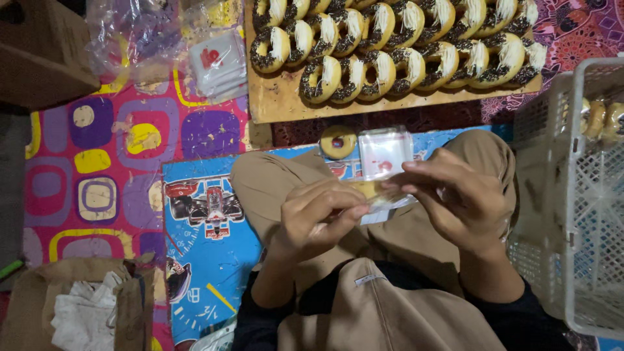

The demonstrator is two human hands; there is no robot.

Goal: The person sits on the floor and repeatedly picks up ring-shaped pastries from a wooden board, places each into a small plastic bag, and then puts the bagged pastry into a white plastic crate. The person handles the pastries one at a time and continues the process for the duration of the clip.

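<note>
Both hands (390, 201) pinching a clear packet (380, 192), probably a doughnut inside

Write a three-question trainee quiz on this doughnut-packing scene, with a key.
1. True or false: both hands hold the clear plastic packet with a doughnut inside.
2. Where do the rows of chocolate-and-white-topped ring doughnuts lie? A) in the white plastic mesh basket B) on the flat wooden board C) in the brown paper bag
3. Fill in: the single plain doughnut with a dark red centre lies beside a stack of clear ______ wrappers.

Key: 1 true: left hand and right hand pinch it with their fingers. 2 B. 3 plastic.
</note>
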